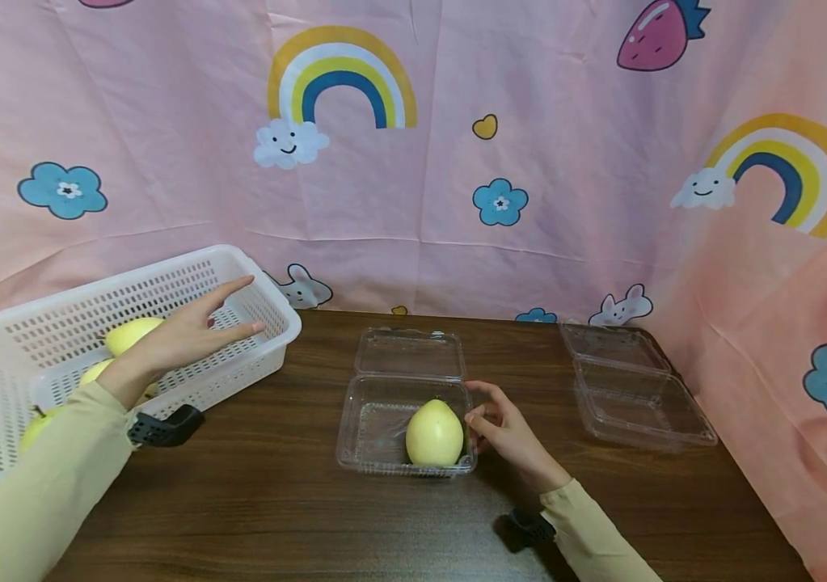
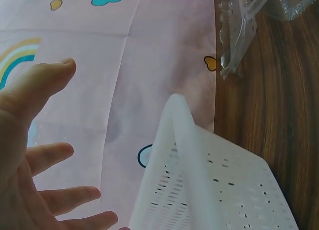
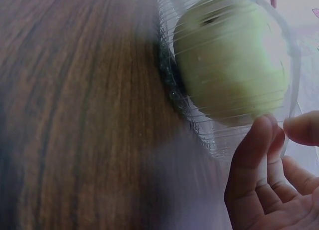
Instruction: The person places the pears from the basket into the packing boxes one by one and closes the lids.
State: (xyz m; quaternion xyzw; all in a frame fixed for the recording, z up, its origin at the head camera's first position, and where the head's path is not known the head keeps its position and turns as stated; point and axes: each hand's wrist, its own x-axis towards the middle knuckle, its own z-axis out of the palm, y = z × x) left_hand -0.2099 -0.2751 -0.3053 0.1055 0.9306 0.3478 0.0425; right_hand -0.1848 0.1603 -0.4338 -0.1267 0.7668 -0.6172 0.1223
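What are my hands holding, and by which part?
Your right hand appears to pinch the clear container with the pear by its right rim; your left hand holds nothing.

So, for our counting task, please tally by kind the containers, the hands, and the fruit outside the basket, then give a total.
Basket: 1
Clear boxes, one in the middle and one on the right: 2
Left hand and right hand: 2
Boxed fruit: 1
Total: 6

Indoor work corner, cartoon curtain (image 1: 413,178), wooden table (image 1: 275,501)
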